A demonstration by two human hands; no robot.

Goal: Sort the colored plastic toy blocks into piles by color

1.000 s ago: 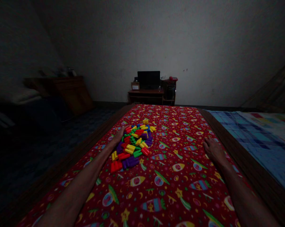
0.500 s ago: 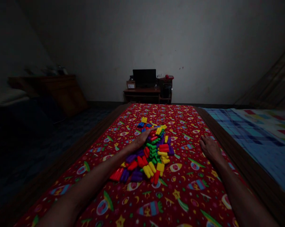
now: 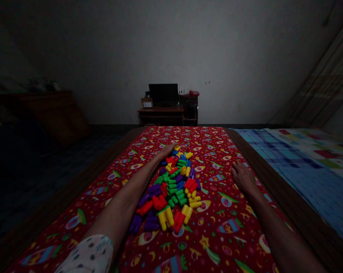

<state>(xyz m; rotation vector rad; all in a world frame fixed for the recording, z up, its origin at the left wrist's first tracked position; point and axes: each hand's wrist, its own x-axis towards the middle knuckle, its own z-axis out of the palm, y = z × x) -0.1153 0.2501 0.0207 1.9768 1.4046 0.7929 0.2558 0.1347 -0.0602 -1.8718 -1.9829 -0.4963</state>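
A loose heap of plastic building blocks (image 3: 171, 185) in green, red, yellow, purple and blue lies on a red patterned cloth (image 3: 211, 235). My left hand (image 3: 168, 150) reaches along the heap's left side to its far end. Its fingers stretch out beside a small yellow block (image 3: 177, 148) and a blue one (image 3: 175, 152); the fingertips are partly hidden, and no grip shows. To the right of the heap, my right hand (image 3: 243, 176) rests on the cloth, apart from the blocks, with loosely bent fingers and nothing in it.
The cloth covers a long surface with brown edges (image 3: 279, 193). On the right lies blue checked bedding (image 3: 276, 159). A desk (image 3: 161, 110) with a black monitor (image 3: 163, 94) stands by the far wall. At left is a dark wooden cabinet (image 3: 50, 113).
My left hand has moved from over the heap to its far left end. The blocks have shifted and look more spread. My right hand stays on the cloth. The view has turned slightly right.
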